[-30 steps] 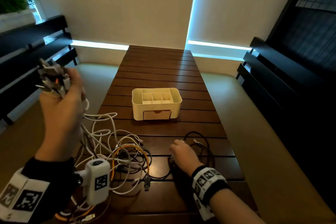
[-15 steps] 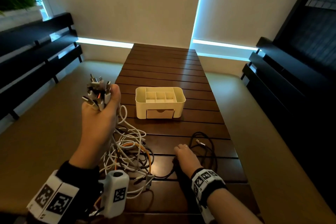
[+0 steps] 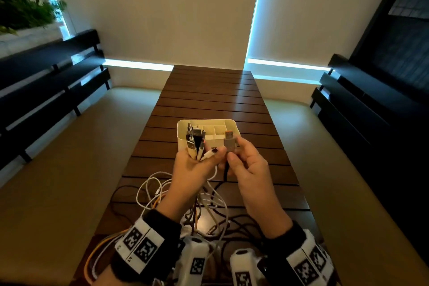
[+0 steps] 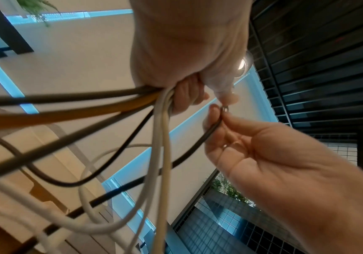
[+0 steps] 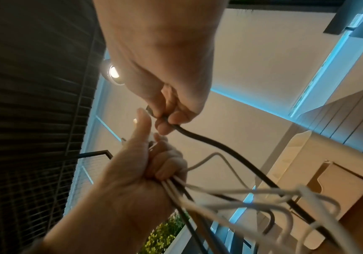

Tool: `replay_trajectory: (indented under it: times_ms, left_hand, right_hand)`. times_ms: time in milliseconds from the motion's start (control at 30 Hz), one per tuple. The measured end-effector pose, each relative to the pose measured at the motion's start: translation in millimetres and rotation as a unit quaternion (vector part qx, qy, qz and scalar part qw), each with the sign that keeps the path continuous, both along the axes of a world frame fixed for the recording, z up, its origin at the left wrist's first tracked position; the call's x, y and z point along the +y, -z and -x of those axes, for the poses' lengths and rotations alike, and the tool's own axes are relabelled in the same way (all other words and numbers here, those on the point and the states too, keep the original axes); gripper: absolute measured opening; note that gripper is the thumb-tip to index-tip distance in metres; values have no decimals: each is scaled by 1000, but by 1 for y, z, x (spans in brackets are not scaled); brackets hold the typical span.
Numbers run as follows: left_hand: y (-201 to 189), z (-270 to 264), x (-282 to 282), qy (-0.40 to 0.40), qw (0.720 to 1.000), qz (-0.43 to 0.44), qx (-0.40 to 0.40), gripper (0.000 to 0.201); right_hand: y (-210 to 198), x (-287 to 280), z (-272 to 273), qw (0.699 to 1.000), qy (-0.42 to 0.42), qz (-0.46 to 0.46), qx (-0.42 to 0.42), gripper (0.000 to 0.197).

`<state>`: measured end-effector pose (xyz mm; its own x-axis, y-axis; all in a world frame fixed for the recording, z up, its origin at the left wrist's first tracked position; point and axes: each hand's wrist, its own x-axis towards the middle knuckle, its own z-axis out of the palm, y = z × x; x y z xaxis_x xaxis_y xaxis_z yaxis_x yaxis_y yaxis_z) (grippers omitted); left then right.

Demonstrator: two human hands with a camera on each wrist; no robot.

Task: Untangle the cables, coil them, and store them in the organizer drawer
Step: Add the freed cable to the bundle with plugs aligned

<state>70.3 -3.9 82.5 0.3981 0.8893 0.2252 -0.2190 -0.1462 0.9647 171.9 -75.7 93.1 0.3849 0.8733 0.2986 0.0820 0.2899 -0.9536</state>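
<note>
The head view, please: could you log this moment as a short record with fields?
left hand: grips a bunch of cable ends, plugs up
right hand: pinches a grey USB plug on a black cable
loose cables: tangled on the table, white, black and orange
organizer: beyond the hands, top compartments open
drawer: hidden in this view

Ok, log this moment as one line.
left hand: grips cable bundle | right hand: pinches black cable's plug | organizer: drawer state hidden
</note>
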Motion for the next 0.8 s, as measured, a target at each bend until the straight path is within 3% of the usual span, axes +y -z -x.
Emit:
replay_trajectory:
  times_ms: [133, 300, 433, 500, 600, 700, 733, 800]
  left_hand:
    - [-4, -2, -6, 15, 999, 9, -31, 49]
    - [-6, -8, -10, 9, 997, 51, -56, 63]
    - [-6, -17, -13, 19, 993, 99, -59, 45]
    - [-8, -19, -13, 28, 993, 104, -55, 35]
    - [-21, -13, -9, 46, 990, 113, -63, 41]
    - [-48, 2, 0, 48, 999, -17, -8, 34]
    - [-58, 6, 1, 47, 997, -67, 4, 37]
    - [-73, 8, 4, 53, 989, -135, 26, 44]
  right_hand:
    - [-4, -4, 14, 998, 30, -35, 37, 16]
    - [7, 2, 27, 994, 101, -17, 42, 15]
    - [12, 9, 26, 988, 154, 13, 6, 12]
    - [10, 10, 22, 990, 141, 15, -18, 9]
    - [-1, 3, 10, 998, 46, 31, -25, 15]
    - [-20, -6, -14, 998, 53, 23, -31, 15]
    - [-26, -6, -20, 999, 37, 28, -25, 26]
    - [-36, -1, -22, 994, -80, 72, -33, 58]
